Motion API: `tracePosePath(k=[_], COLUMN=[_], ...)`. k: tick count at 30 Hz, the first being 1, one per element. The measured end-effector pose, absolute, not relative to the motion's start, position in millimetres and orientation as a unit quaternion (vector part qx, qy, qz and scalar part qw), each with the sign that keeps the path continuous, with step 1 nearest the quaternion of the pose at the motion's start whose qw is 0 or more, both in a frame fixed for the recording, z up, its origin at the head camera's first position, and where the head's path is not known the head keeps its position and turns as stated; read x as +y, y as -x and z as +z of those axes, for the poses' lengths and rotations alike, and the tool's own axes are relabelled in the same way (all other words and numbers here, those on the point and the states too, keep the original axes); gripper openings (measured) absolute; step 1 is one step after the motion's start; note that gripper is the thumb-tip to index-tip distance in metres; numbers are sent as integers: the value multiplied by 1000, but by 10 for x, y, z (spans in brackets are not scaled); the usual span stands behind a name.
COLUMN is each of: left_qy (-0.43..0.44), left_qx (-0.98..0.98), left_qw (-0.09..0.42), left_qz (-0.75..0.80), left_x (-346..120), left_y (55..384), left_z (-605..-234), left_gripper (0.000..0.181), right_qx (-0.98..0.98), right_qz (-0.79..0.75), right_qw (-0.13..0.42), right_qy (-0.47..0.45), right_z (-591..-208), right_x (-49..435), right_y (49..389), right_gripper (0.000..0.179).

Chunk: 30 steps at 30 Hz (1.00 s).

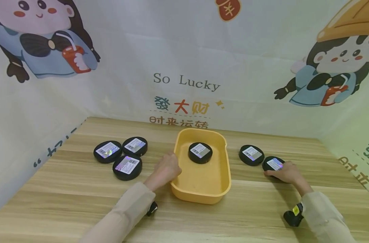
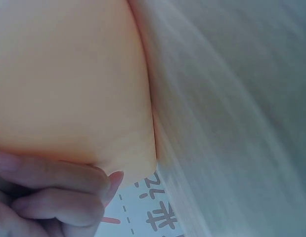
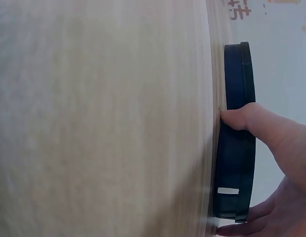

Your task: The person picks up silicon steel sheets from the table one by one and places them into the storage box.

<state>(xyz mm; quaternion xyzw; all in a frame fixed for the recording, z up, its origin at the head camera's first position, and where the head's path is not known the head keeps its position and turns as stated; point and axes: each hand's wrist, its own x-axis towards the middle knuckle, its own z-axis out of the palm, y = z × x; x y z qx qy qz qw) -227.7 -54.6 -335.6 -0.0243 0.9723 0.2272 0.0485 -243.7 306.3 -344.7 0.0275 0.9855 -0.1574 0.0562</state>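
At the left rim of a yellow plastic tub [image 1: 202, 184], my left hand [image 1: 167, 167] grips the wall with curled fingers. The left wrist view shows those fingers [image 2: 59, 185] against the tub's side [image 2: 73, 84]. Inside the tub lies one round black disc [image 1: 200, 153] with a white label on top. My right hand [image 1: 286, 172] holds another labelled disc [image 1: 272, 163] by its edge, thumb on the near side. In the right wrist view the thumb [image 3: 246, 118] presses the side of this disc [image 3: 234, 168], which sits low at the wooden tabletop.
Just left of the held disc lies another black disc [image 1: 251, 155]. Left of the tub, three more sit close together, one in front [image 1: 127, 167]. A printed cloth [image 1: 184, 60] hangs behind the wooden table [image 1: 233, 219]. Black wrist devices, one on the right [image 1: 293, 216], hang below the sleeves.
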Motion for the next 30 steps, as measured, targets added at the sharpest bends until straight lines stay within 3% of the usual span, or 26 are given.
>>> tracePosePath(k=[13,30], left_qy=[23,30], left_qx=[973,974], left_qw=[45,47], left_qz=[227,222], left_x=[-542,-534], left_y=[2285,2318], left_z=[-3343,-3372], left_gripper=[29,31], right_qx=[991,976], right_qz=[-129,-208], right_qw=[14,-36], right_qy=[-29,-61], right_z=[-3425,-3433], right_x=[3050,2971], right_y=[2389,2335], right_gripper=[65,80])
